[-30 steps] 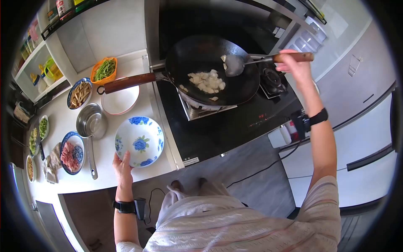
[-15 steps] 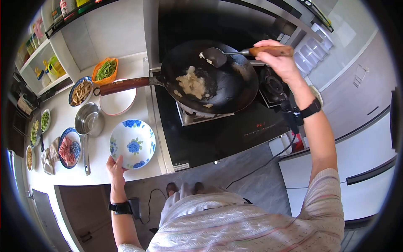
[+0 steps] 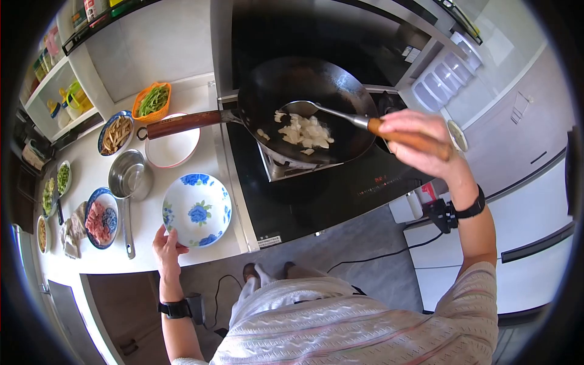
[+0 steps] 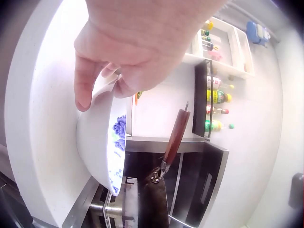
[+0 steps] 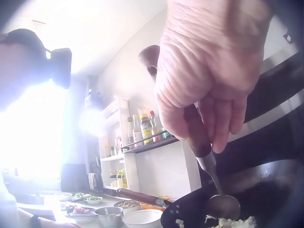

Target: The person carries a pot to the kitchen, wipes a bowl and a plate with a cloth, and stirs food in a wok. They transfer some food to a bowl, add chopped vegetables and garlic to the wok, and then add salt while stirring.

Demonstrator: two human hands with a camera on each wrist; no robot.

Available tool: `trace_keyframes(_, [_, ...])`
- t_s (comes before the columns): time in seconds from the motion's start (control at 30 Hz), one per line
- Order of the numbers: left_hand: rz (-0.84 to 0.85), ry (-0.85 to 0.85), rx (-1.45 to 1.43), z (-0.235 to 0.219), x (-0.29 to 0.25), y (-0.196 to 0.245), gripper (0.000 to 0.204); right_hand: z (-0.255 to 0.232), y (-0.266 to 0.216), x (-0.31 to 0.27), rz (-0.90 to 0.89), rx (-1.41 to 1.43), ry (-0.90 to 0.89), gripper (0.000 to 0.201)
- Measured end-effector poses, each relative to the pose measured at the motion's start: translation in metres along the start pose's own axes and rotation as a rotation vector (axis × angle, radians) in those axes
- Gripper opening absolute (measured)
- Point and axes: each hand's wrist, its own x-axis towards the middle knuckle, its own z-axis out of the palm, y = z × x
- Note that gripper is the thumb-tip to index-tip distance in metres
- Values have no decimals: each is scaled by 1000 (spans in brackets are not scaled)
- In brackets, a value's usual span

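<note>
In the head view my left hand [image 3: 168, 250] grips the near-left rim of a white bowl [image 3: 180, 220] with blue flowers, thumb over the edge. The left wrist view shows this bowl [image 4: 92, 137] tilted, its fingers on the outside. My right hand [image 3: 420, 141] holds the wooden handle of a metal ladle [image 3: 344, 117]. The ladle's head dips into a black wok [image 3: 340, 91], right at the edge of a heap of pale food pieces [image 3: 307, 131]. From the right wrist, the ladle head [image 5: 223, 207] shows just behind the food.
The wok's wooden handle [image 3: 182, 126] reaches left over a white bowl [image 3: 173, 151]. Around it stand a metal saucepan [image 3: 131, 174], a bowl of raw meat [image 3: 100, 222], a bowl of brown strips [image 3: 115, 135] and an orange basket [image 3: 152, 101] of green strips. A second burner [image 3: 386, 106] lies right.
My right hand has come nearer and lower, turning the ladle so its head moves from the wok's far side to the food. The food heap has shifted about. My left hand keeps the flowered bowl.
</note>
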Motion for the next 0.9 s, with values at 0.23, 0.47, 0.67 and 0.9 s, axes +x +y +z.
trace_keyframes(0.23, [10, -47, -6, 0, 0, 1, 34, 30, -56, -28, -241, -291, -138, 25])
trace_keyframes(0.47, [25, -106, 3, 0, 3, -3, 28, 18, -66, -42, -104, -125, 1, 27])
trace_keyframes(0.67, [4, -141, -26, 5, 5, -7, 27, 28, 9, -41, 429, 187, 364, 19])
trace_keyframes(0.9, [-26, -125, -19, 3, -3, -4, 32, 41, 52, -37, 521, 625, 508, 21])
